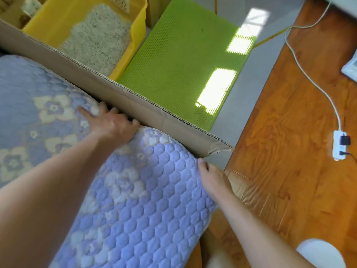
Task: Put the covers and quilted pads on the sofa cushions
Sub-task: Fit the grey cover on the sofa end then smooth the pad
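Observation:
A lilac quilted pad (146,200) with pale flower patterns lies over a sofa cushion and fills the lower left of the view. My left hand (112,122) grips the pad's far edge, its fingers curled over it beside a cardboard sheet. My right hand (210,175) holds the pad's right corner, the fingertips hidden under the edge. More of the same flowered fabric (29,105) spreads out to the left.
A cardboard sheet (123,93) stands along the cushion's far side. Behind it are a yellow litter tray (135,35) and a green perforated mat (185,64). On the wooden floor (289,151) to the right lie a white cable and a power strip (341,146).

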